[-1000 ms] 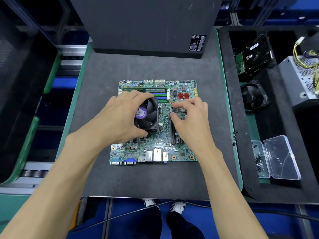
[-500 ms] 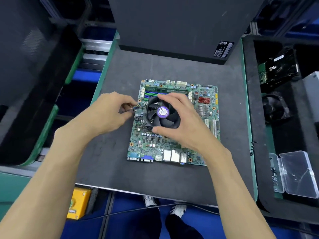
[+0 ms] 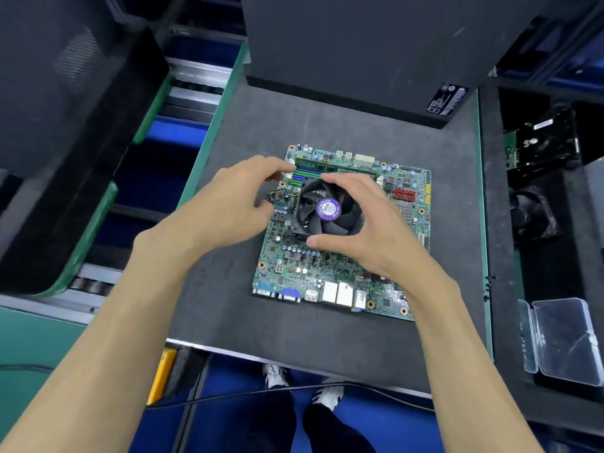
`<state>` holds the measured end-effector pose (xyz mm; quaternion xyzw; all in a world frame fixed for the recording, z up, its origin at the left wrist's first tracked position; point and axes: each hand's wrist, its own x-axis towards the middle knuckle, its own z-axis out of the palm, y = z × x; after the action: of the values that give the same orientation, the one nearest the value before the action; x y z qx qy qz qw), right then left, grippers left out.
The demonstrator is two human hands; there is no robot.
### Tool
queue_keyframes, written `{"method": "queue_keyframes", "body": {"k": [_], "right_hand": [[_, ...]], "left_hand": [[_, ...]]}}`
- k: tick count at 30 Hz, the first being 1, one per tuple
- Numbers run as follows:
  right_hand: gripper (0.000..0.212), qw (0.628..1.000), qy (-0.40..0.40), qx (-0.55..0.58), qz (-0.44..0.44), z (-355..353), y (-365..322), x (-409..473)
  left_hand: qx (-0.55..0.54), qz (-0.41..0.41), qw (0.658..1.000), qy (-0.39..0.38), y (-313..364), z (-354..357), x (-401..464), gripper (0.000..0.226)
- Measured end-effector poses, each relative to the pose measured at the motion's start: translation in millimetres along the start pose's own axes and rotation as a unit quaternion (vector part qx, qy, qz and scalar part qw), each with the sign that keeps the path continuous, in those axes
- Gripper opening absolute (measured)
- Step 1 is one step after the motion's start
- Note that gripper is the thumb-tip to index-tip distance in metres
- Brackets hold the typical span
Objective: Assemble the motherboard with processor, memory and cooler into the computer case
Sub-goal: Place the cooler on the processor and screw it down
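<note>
Right hand (image 3: 369,230) grips cooler (image 3: 328,209) mid-motherboard (image 3: 340,276); left hand (image 3: 225,204) hovers, fingers loosely curled, holding nothing. Step: likely seating cooler. Next needs even fastening.

one motherboard (image 3: 340,256) lies on one bench (image 3: 327,125), with one cooler (image 3: 327,212) on it. two hands, left hand (image 3: 225,207) and right hand (image 3: 376,230). one computer case (image 3: 359,44), one spare fan (image 3: 532,214), one clear plastic box (image 3: 562,341), one hard drive (image 3: 542,142).

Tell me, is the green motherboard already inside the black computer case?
No, the green motherboard lies on the grey mat.
</note>
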<state>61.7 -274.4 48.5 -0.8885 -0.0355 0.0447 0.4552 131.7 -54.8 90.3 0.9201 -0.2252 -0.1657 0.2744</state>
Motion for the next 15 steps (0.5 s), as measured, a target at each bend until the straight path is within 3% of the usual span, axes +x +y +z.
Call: {"method": "queue_keyframes", "body": {"k": [6, 11, 15], "right_hand": [[0.086, 1.0, -0.013, 0.007, -0.007, -1.3, -0.2, -0.9], [0.096, 0.999, -0.005, 0.031, -0.008, 3.9, 3.8, -6.2], [0.09, 0.999, -0.012, 0.027, -0.026, 2.4, 6.5, -3.9]], "left_hand": [[-0.042, 0.045, 0.998, -0.015, 7.0, 5.5, 4.0, 0.056], [-0.068, 0.057, 0.993, -0.079, 12.4, 12.6, 6.7, 0.091], [-0.044, 0.053, 0.995, -0.07, 11.5, 10.8, 13.9, 0.093]]}}
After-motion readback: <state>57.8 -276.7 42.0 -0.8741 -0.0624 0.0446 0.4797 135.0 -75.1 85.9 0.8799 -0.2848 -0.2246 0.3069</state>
